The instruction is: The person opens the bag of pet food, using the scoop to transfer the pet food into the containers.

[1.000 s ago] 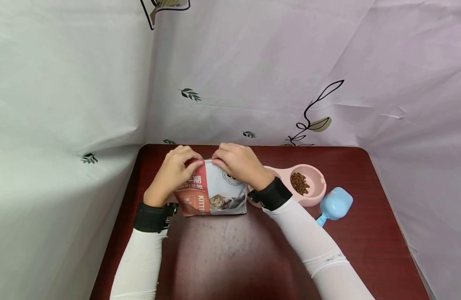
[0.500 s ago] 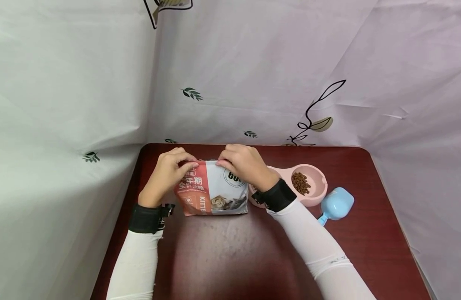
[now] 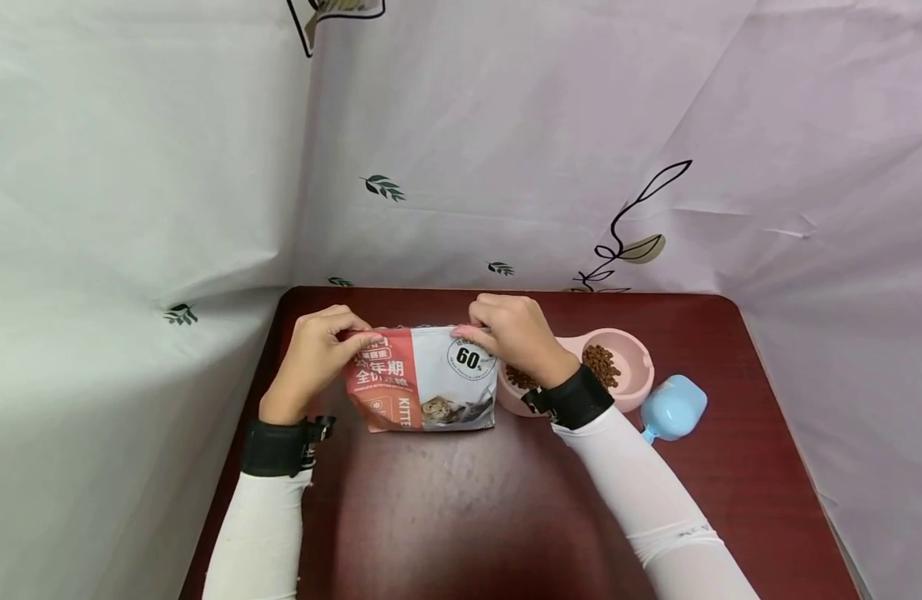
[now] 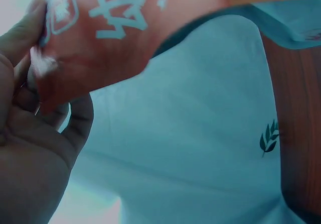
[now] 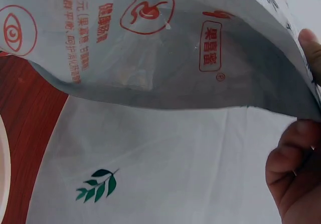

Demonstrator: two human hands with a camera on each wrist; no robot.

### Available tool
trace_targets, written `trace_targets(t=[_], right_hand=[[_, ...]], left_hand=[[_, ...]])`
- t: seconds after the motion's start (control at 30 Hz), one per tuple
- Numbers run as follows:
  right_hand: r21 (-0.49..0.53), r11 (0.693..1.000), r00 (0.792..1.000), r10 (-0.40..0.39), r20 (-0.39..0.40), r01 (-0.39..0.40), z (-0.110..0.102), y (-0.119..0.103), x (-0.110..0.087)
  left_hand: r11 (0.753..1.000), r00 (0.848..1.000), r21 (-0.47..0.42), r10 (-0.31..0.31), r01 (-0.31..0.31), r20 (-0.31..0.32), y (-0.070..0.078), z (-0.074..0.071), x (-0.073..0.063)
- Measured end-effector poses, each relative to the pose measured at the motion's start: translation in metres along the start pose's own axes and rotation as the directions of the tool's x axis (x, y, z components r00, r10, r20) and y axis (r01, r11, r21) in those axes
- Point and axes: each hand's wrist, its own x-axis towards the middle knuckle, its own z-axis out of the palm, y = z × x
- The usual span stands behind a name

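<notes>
A red and white pet food bag (image 3: 431, 375) with a kitten picture stands on the table in the head view. My left hand (image 3: 311, 358) pinches its top left corner between thumb and fingers; the left wrist view shows that red corner of the bag (image 4: 110, 48) in the grip. At the top right corner, my right hand (image 3: 524, 337) pinches the edge with thumb and curled fingers. Grey-white printing covers the side of the bag (image 5: 150, 53) in the right wrist view. Whether the bag's mouth is sealed I cannot tell.
Right of the bag stands a pink double bowl (image 3: 641, 362) with brown kibble (image 3: 599, 367) in both halves, partly behind my right hand. A blue scoop (image 3: 674, 407) lies beside it. The dark red table (image 3: 461, 517) meets white cloth walls (image 3: 506, 167) behind and at the sides.
Both hands have slid apart along the bag's top edge, left hand leftward and right hand rightward. More of the bag's front print and the left bowl's kibble now show.
</notes>
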Motion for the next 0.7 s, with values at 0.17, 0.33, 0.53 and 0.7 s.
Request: trace_targets(t=[0.17, 0.33, 0.53, 0.7], right_hand=[[0.035, 0.999, 1.0, -0.02, -0.008, 0.02, -0.002, 0.002, -0.006], [0.116, 0.993, 0.999, -0.02, 0.032, 0.016, -0.009, 0.007, -0.017], [0.152, 0.988, 0.996, 0.01, 0.086, -0.023, -0.019, 0.01, -0.034], [0.133, 0.989, 0.996, 0.056, 0.067, -0.064, -0.033, 0.022, -0.059]], left_hand=[[0.998, 0.998, 0.004, -0.067, 0.067, 0.005, -0.003, -0.007, -0.009], [0.99, 0.991, -0.043, -0.135, 0.136, 0.02, -0.007, -0.011, -0.02], [0.979, 0.987, -0.132, -0.16, 0.158, -0.003, -0.011, -0.011, -0.034], [0.981, 0.989, -0.164, -0.119, 0.104, -0.085, -0.017, -0.011, -0.048]])
